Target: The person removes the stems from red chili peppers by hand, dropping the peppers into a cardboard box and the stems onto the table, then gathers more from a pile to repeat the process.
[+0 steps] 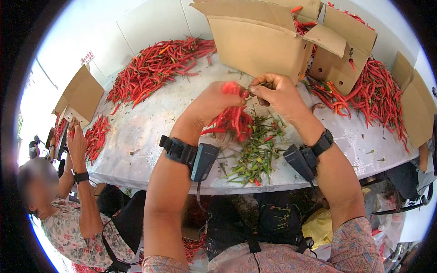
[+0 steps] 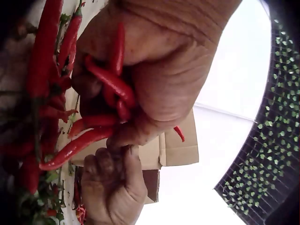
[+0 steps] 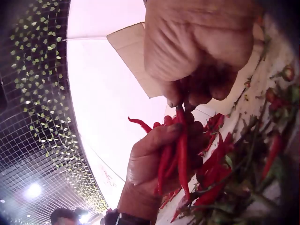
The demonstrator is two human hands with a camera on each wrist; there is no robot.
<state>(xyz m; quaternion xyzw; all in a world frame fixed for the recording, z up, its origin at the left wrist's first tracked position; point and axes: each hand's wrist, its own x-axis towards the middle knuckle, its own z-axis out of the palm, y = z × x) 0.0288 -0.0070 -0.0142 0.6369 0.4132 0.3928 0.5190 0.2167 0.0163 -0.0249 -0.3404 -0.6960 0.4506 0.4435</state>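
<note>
Holding hand, head view: the left hand [image 1: 214, 104] has its fingers curled round a bunch of red chilies [image 1: 236, 122], just beyond the stem pile [image 1: 257, 152] and slightly to its left.
Right hand, head view: the right hand [image 1: 278, 96] is bent, its fingertips meeting the left hand's, beyond the stem pile.
Chili heaps, head view: the long heap [image 1: 154, 68] lies beyond and left of the stem pile, the small heap [image 1: 96, 137] well to its left, the right heap [image 1: 375, 100] well to its right.
Boxes, head view: the large box [image 1: 252, 43] stands beyond the stem pile; the small box [image 1: 81, 98] is far to its left, near a seated person [image 1: 82, 227].
Table, head view: a pale patterned cloth [image 1: 136, 152] lies under the stem pile.
Chilies, left wrist view: several lie in the left hand's curled fingers, pointing different ways; the right hand's fingertips are close to its thumb.
Pinch, right wrist view: the right hand's thumb and fingers close narrowly on a chili end [image 3: 179, 110]; the left hand grips the bunch.
</note>
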